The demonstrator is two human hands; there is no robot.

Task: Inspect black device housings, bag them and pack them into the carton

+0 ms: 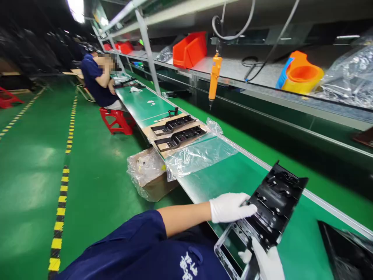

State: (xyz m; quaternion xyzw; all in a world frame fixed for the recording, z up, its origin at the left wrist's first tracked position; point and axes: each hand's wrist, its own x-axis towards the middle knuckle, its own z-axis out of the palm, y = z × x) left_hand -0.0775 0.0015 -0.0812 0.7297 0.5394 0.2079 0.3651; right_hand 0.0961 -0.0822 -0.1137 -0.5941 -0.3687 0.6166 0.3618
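Both of my hands wear white gloves. My left hand grips the left edge of a long black plastic housing, with fingers lying along its side. This housing is tilted over the bench, and its inner face shows ribs and small metallic spots. Its near end is an open rectangular frame with a pale, shiny rim. Around that near part my right hand is closed, a fingertip showing inside the frame opening. Farther along, two similar black housings lie on cardboard.
A clear plastic bag covers part of the green bench. An orange electric screwdriver hangs above. Red bins and an orange-yellow tape roll sit on the shelf. Dark parts lie at right. Another person sits farther down.
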